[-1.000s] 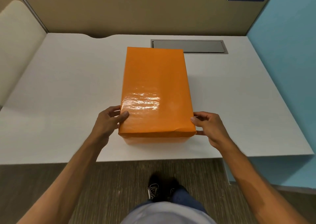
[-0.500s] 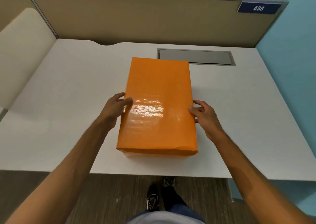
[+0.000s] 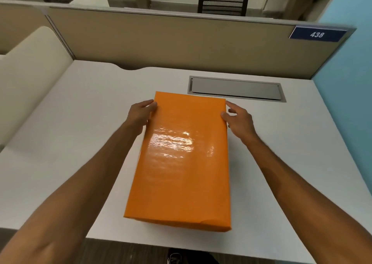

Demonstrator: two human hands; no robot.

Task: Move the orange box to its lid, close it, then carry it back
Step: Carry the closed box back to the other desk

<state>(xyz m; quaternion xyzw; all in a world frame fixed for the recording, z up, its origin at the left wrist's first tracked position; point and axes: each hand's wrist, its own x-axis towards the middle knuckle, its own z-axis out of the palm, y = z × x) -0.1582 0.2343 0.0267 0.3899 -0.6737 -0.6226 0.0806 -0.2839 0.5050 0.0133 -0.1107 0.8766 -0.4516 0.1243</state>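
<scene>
A glossy orange box with its lid on lies lengthwise on the white desk, its near end close to the front edge. My left hand presses against the box's far left corner, fingers curled along the side. My right hand is at the far right corner, thumb touching the top edge and fingers spread beside the side wall. Both forearms run along the box's long sides.
A grey cable hatch is set into the desk just behind the box. A beige partition with a blue "438" sign closes the back; a blue wall stands at the right, a cream panel at the left.
Both hands have slid forward along the box's sides, from the near corners to the far corners. The box now sits nearer the desk's front edge in view, as the camera has tilted up.
</scene>
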